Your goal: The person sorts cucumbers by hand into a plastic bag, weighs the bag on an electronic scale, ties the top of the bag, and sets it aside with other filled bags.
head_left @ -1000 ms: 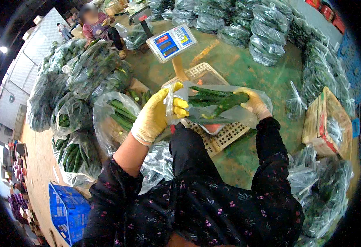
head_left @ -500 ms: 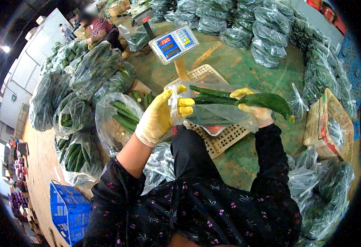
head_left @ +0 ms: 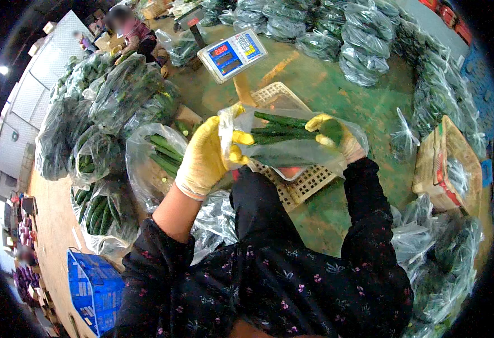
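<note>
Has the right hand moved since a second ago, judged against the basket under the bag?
Yes. The right hand swung out to the right past the basket half a second ago, then came back over it.

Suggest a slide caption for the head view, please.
Gloved left hand and right hand hold a clear bag of cucumbers.

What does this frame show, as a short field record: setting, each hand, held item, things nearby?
setting: produce floor, green ground, many filled clear bags around
left hand: yellow glove, fingers pinching the mouth of the clear plastic bag
right hand: yellow glove, inside the bag's other end, on the cucumbers
held item: bag with several long green cucumbers, raised above a cream plastic crate
scale: blue digital display on a post behind the crate
left side: open bag of cucumbers
right side: wicker basket
</note>
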{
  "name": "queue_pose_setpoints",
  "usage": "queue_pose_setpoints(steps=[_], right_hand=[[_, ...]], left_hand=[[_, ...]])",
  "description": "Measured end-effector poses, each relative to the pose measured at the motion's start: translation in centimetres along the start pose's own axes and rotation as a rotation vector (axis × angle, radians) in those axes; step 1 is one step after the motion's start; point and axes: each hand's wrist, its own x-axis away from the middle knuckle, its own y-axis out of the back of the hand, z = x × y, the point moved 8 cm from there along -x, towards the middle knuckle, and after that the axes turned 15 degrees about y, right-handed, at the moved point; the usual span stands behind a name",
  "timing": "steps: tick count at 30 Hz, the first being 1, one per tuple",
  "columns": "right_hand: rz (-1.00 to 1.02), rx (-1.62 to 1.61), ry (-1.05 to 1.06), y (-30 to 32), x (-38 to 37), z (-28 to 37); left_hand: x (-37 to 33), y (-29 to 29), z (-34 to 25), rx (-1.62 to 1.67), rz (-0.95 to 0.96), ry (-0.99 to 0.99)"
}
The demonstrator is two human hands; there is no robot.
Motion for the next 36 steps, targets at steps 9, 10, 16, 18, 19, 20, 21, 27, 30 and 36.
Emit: queue_pose_setpoints(steps=[9,10,16,18,19,20,21,27,30,36], right_hand=[[0.220,1.031,-0.480,3.1,0.8,-11.3],[0.167,1.017,-0.399,2.4,0.4,-11.0],[-0.078,0.588,-0.200,3.8,1.0,-8.1],[-0.168,0.328,-0.155,3.9,1.8,-4.3],[-0.206,0.290,-0.160,4.6,2.8,-2.9],[-0.240,0.246,-0.157,4.8,3.3,-1.3],[-0.314,0.292,-0.179,5.0,3.7,1.3],[-0.479,0.947,-0.021,6.4,7.6,7.4],[-0.492,1.079,0.044,5.8,8.7,5.8],[-0.525,1.148,-0.327,6.2,9.8,1.6]], left_hand=[[0.0,-2.5,-0.2,0.024,0.178,0.058],[0.2,-2.5,-0.3,-0.010,0.151,0.046],[0.2,-1.0,-0.5,-0.192,-0.052,-0.051],[0.5,0.6,-0.7,-0.201,-0.114,-0.100],[0.4,1.2,-0.7,-0.235,-0.174,-0.135],[0.5,1.6,-0.9,-0.273,-0.241,-0.175],[1.0,2.1,-1.2,-0.309,-0.318,-0.220],[2.7,2.3,-2.3,-0.411,-0.531,-0.466],[2.8,2.2,-1.8,-0.553,-0.633,-0.485],[1.8,1.3,-1.1,-0.884,-0.655,-0.469]])
